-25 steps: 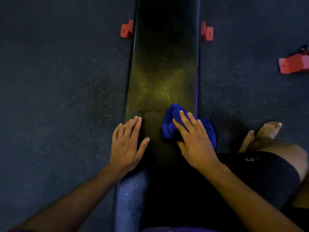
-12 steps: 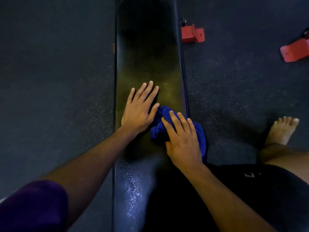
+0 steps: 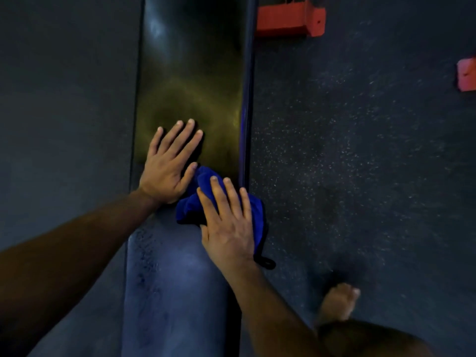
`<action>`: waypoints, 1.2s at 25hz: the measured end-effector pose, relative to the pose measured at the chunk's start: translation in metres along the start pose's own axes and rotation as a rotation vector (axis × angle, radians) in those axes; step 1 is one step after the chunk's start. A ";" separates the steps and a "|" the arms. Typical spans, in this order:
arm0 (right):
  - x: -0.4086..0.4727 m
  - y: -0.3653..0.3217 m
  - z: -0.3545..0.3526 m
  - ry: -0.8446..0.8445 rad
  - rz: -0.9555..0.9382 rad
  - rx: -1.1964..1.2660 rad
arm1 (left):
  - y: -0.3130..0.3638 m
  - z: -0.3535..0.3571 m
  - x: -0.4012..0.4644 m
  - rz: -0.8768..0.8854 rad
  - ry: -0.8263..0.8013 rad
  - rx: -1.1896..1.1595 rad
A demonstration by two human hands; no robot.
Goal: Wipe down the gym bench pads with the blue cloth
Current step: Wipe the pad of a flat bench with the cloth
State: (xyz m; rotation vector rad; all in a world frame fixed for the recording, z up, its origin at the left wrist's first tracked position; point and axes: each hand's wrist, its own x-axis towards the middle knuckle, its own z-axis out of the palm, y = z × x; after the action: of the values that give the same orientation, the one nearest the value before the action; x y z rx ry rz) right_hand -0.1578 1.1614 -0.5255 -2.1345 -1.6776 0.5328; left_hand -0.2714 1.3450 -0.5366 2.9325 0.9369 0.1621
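Dark speckled rubber gym floor [image 3: 347, 155] all around, and the long black padded bench [image 3: 190, 73] runs straight away from the person. Left hand [image 3: 167, 171] flat, fingers spread, bracing the pad. Right hand [image 3: 229, 222] presses flat on the crumpled blue cloth [image 3: 190, 204] at the right edge; unwiped pad lies ahead. No readable labels.

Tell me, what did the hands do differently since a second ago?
The left hand moved from the bench pad's left edge onto its middle, beside the blue cloth. The right hand kept pressing the cloth flat near the right edge; nothing was grabbed or dropped.
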 end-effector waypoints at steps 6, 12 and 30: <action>0.000 -0.004 0.001 0.013 0.020 -0.056 | -0.002 -0.003 0.001 -0.014 -0.020 0.001; -0.002 -0.004 0.003 0.064 0.019 -0.072 | -0.002 0.000 -0.002 -0.019 -0.031 -0.017; -0.007 -0.011 0.006 0.091 0.162 -0.027 | 0.000 -0.001 -0.006 -0.056 -0.075 -0.052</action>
State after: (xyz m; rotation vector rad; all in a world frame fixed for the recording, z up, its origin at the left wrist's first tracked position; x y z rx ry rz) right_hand -0.1720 1.1572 -0.5248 -2.2907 -1.4809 0.4534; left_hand -0.2763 1.3417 -0.5364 2.8400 0.9865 0.0718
